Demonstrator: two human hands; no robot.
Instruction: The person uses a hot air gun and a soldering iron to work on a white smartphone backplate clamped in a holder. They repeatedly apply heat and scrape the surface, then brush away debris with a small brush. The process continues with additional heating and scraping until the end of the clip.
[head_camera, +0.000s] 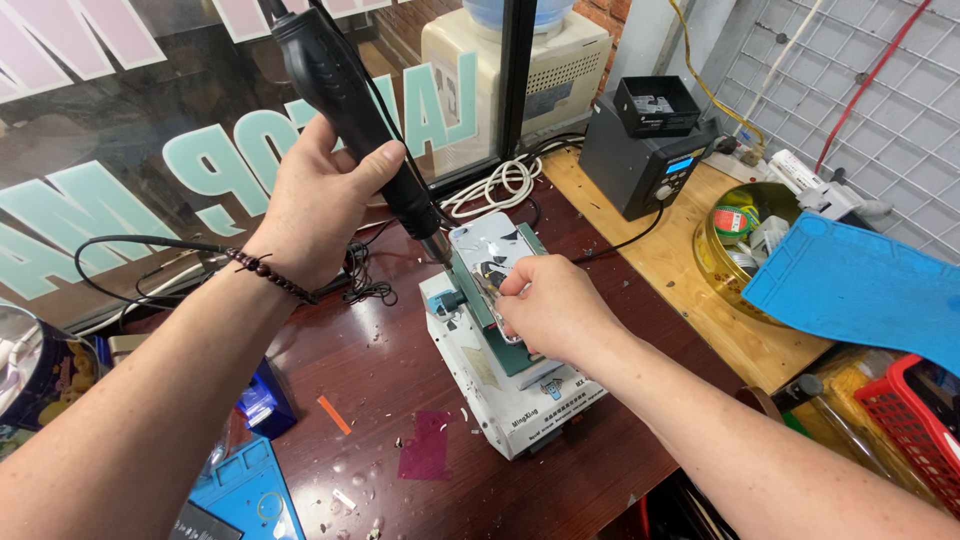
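Gripping a hot-air gun, the left hand angles it downward.

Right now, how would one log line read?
left hand: holds hot-air gun | right hand: on phone | phone: on white fixture | nozzle: over phone

Phone lower half under right hand.

A single head-worn camera looked down and forward from the person's eye level, close over a dark red workbench, with both forearms entering from the bottom edge. It faced a glass window behind the bench.
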